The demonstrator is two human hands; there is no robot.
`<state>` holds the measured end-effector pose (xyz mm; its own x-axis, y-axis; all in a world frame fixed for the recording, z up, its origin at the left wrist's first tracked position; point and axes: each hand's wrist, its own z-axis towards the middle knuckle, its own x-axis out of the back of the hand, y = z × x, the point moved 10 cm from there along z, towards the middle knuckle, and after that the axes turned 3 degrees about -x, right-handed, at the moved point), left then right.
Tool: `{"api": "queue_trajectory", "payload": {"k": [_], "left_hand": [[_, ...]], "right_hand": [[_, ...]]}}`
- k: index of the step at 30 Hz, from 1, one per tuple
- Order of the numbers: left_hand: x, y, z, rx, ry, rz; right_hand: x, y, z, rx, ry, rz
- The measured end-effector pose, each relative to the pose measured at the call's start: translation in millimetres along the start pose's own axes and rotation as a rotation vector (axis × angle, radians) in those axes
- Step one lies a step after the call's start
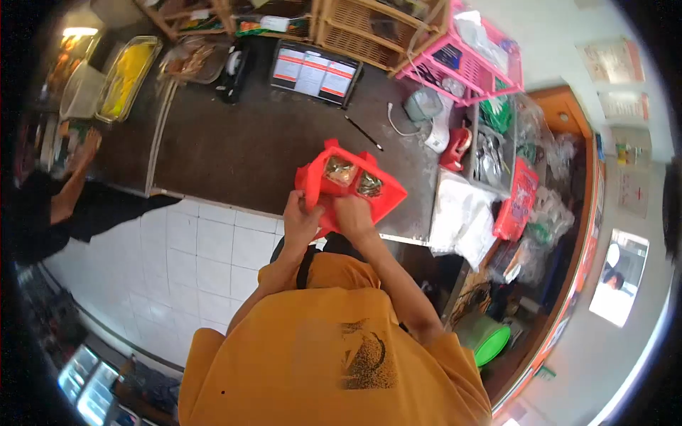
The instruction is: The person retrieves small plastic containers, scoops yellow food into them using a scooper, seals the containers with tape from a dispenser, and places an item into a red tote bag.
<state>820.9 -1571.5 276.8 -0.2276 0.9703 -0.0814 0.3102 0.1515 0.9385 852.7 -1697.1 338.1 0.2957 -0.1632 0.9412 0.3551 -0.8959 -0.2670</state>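
Observation:
A red bag point(389, 190) stands open at the front edge of the dark counter point(241, 149). Two packs show inside it: a clear-wrapped pack point(340, 171) on the left and a greenish one point(369, 184) on the right. My left hand point(302, 219) is closed on the bag's left rim. My right hand point(352, 213) reaches down into the bag's near side; its fingers are hidden there, so what it holds, if anything, cannot be seen.
Behind the bag are a pen point(364, 133) and a tablet point(314, 73). White plastic bags point(458, 213), a cutlery tray point(490, 160) and a pink rack point(483, 64) stand right. A co-worker's arm point(78, 170) is at far left, near a yellow-filled tray point(129, 77).

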Motion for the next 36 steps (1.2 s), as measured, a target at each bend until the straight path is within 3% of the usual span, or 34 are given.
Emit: {"api": "queue_trajectory", "payload": {"k": [3, 6, 7, 9, 12, 14, 15, 17, 19, 22, 26, 28, 32, 33, 35, 36], "left_hand": [[-1.8, 21.1, 4.0, -0.133, -0.022, 0.019], [-4.1, 18.7, 4.0, 0.249, -0.073, -0.041], [-4.3, 14.4, 8.0, 0.270, -0.100, -0.114], [-3.7, 27.2, 15.4, 0.121, -0.084, 0.001], [2.0, 40.6, 24.7, -0.088, -0.076, 0.110], [8.0, 45.4, 27.2, -0.142, -0.055, 0.034], [13.6, 32.5, 31.3, 0.015, -0.036, -0.029], [2.0, 27.7, 39.8, 0.285, -0.034, -0.249], [-14.7, 9.2, 57.3, 0.476, -0.134, -0.379], [-54.2, 35.7, 78.6, 0.475, -0.424, -0.477], [-17.4, 51.8, 114.0, 0.244, -0.243, -0.154], [-25.6, 29.8, 110.2, 0.404, -0.240, -0.265], [-73.8, 14.5, 72.5, 0.577, -0.424, -0.383], [-62.4, 24.3, 81.9, 0.441, -0.360, -0.250], [-43.0, 50.5, 91.4, 0.182, -0.231, 0.019], [-26.7, 80.4, 98.9, -0.078, -0.213, 0.305]], "right_hand": [[-38.1, 10.2, -6.7, 0.042, 0.010, 0.063], [-10.4, 31.6, -26.9, -0.018, 0.032, 0.109], [-22.4, 37.9, -23.2, -0.046, -0.016, 0.104], [-52.7, 48.3, -13.7, -0.096, -0.115, 0.093], [-32.2, 53.8, -21.6, -0.223, 0.108, -0.009], [44.9, 69.1, -59.1, -0.366, 0.454, 0.077], [73.4, 78.0, -82.0, -0.433, 0.625, 0.121], [45.1, 139.8, -93.8, -0.739, 0.580, 0.539], [-33.8, 171.5, -77.3, -0.885, 0.362, 1.539], [-46.9, 156.3, -41.0, -0.652, 0.286, 2.001], [-7.1, 159.5, -50.0, -0.427, 0.210, 2.134], [5.4, 154.0, -55.0, -0.349, 0.187, 2.326], [-37.7, 167.7, -44.4, -0.397, 0.240, 2.213], [-36.9, 173.2, -46.2, -0.475, 0.304, 2.105], [-5.4, 206.4, -72.1, -0.592, 0.541, 1.371], [20.5, 216.6, -82.5, -0.615, 0.627, 0.989]]}}
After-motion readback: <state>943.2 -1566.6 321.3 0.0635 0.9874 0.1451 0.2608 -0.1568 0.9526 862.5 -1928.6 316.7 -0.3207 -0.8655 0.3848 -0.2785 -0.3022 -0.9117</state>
